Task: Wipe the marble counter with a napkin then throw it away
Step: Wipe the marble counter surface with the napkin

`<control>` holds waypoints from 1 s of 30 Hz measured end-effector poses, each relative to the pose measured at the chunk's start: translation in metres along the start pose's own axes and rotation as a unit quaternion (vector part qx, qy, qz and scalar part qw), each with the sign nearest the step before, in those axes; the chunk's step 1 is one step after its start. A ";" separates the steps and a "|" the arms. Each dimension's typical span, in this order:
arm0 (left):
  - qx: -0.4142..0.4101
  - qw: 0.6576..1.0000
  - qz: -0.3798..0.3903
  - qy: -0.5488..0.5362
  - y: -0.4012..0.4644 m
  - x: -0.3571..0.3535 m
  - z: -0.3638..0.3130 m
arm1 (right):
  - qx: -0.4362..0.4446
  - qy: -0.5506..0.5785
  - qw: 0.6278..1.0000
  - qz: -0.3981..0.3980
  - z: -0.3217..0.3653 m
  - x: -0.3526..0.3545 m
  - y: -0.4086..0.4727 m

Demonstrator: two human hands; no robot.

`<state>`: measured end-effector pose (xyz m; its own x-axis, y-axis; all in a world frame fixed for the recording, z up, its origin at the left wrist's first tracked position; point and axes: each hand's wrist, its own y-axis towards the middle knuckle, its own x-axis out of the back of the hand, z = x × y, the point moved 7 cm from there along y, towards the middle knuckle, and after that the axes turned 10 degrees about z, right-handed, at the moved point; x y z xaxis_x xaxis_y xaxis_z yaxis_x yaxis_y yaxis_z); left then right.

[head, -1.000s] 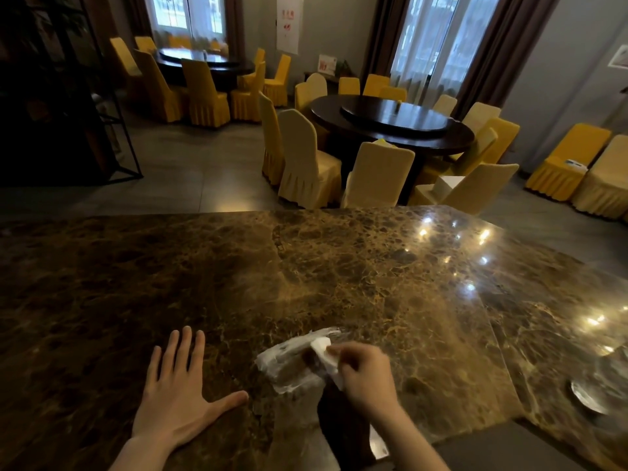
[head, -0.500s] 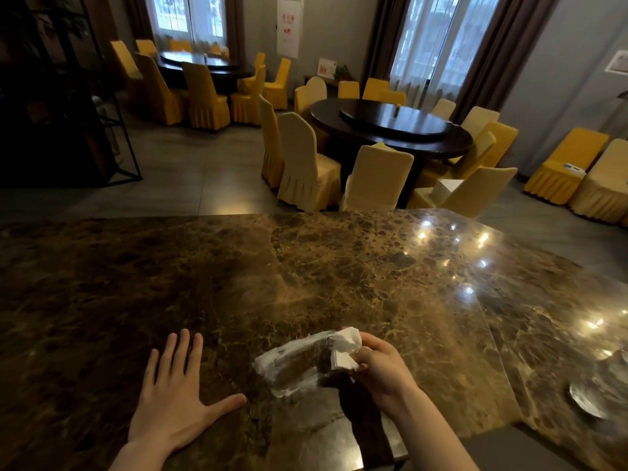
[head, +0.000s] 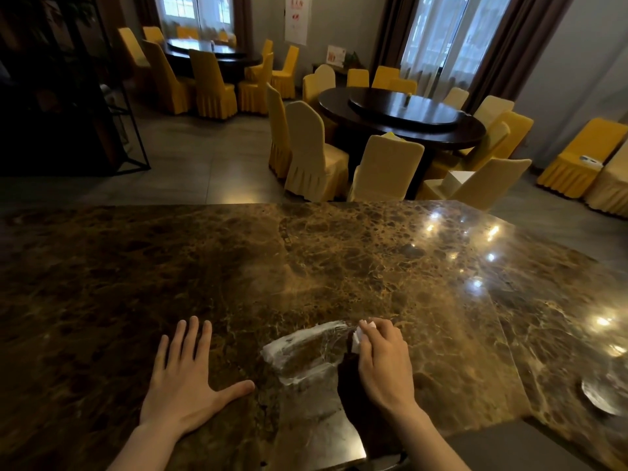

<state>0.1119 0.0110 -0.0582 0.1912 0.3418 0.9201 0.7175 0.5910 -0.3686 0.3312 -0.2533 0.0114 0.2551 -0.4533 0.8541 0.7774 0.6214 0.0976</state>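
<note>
A brown veined marble counter (head: 339, 266) fills the lower half of the view. My right hand (head: 382, 362) presses a small crumpled white napkin (head: 361, 333) onto the stone near the front edge; only a bit of it shows past my fingers. Just left of that hand lies a whitish smeared patch (head: 302, 348) on the marble. My left hand (head: 185, 379) rests flat on the counter, fingers spread, holding nothing.
A shiny round object (head: 601, 396) sits at the counter's right edge. Beyond the counter stand a dark round dining table (head: 401, 120) ringed by yellow-covered chairs (head: 312, 154), a second table at the back left, and a dark metal shelf (head: 68, 96) on the left.
My right hand has pushed the napkin away from me and to the right, past the smear's far end. My left hand has stayed flat in place.
</note>
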 end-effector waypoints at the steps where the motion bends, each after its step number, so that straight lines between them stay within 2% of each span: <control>1: 0.000 1.000 -0.002 0.001 0.000 0.000 0.000 | 0.010 -0.033 0.999 -0.006 0.002 -0.001 -0.003; 4: 0.001 1.000 -0.006 0.001 0.001 0.000 0.001 | 0.055 -0.101 0.993 0.018 0.015 -0.016 -0.014; 6: 0.000 1.000 -0.010 0.000 0.000 0.001 0.000 | 0.070 -0.095 0.993 0.031 0.021 -0.026 -0.023; 12: -0.001 1.000 -0.021 -0.004 -0.002 0.002 -0.002 | 0.039 -0.022 0.999 -0.018 0.017 -0.025 -0.025; 14: -0.003 1.000 -0.020 -0.007 -0.002 0.003 -0.001 | 0.020 -0.035 0.999 -0.031 0.010 -0.019 -0.015; 19: 0.001 1.000 -0.011 0.002 -0.001 0.002 -0.001 | 0.033 -0.082 0.996 0.006 0.012 -0.029 -0.010; 25: -0.001 1.000 -0.005 0.004 -0.002 0.002 -0.002 | 0.150 -0.083 0.982 0.076 0.042 -0.050 -0.031; 27: -0.003 1.000 -0.005 0.000 -0.003 0.002 -0.002 | 0.110 -0.088 0.989 0.052 0.028 -0.035 -0.021; 30: -0.001 1.000 -0.002 0.005 -0.003 0.002 -0.003 | -0.003 -0.066 0.998 -0.012 0.002 -0.013 -0.010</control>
<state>0.1119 0.0081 -0.0548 0.1950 0.3311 0.9232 0.7202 0.5907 -0.3640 0.3189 -0.2523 0.0000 0.1595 -0.3798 0.9112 0.7856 0.6079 0.1158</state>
